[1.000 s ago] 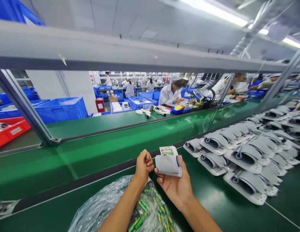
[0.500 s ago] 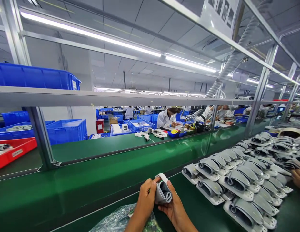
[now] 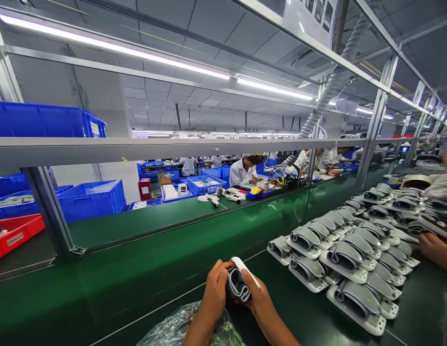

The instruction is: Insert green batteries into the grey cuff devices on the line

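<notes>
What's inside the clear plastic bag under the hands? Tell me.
Green and yellow items show through the clear plastic bag, too small to identify; the left forearm and the picture's lower edge hide the rest.

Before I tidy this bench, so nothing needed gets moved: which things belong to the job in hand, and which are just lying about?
Job in hand: grey cuff unit, held by left hand and right hand; matching units in rows; plastic bag below.
Lying about: blue crates; red tray.
</notes>
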`<state>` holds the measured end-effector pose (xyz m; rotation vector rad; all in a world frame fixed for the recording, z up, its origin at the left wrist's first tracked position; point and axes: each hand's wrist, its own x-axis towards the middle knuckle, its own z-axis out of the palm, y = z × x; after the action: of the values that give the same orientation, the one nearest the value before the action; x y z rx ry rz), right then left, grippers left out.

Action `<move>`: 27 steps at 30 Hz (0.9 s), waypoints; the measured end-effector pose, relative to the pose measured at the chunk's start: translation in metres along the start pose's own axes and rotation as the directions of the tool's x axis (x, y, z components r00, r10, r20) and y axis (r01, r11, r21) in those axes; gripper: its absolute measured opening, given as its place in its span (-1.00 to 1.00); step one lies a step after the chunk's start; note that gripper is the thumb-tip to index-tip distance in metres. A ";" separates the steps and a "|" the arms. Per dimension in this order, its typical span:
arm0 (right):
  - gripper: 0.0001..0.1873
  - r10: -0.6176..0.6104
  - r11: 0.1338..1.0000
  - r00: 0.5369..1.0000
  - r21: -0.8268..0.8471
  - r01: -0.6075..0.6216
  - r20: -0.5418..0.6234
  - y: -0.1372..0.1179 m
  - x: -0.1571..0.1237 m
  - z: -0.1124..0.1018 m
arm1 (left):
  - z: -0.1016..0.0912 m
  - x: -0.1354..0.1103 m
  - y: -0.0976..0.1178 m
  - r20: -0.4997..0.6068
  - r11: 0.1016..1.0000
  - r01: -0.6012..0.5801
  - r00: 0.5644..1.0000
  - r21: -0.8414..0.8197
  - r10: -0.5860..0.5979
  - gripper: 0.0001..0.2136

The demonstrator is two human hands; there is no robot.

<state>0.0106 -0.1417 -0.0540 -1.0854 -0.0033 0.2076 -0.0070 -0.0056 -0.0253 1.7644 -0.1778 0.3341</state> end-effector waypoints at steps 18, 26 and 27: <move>-0.36 -0.070 0.997 0.997 0.018 0.069 0.040 0.000 0.004 -0.008 | 0.006 -0.008 0.005 0.073 0.994 0.003 0.997 0.109 -0.011 -0.41; -0.36 -0.147 0.989 0.989 0.022 0.146 0.020 0.005 0.003 -0.019 | 0.005 -0.008 0.011 0.173 0.969 -0.172 0.975 0.177 0.141 -0.49; -0.37 -0.155 0.988 0.988 0.014 0.155 0.023 0.007 0.004 -0.021 | 0.005 -0.007 0.010 0.170 0.969 -0.185 0.973 0.167 0.156 -0.49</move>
<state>0.0152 -0.1558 -0.0706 -1.0654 -0.1078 0.0807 -0.0165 -0.0129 -0.0192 1.9620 -0.4249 0.3457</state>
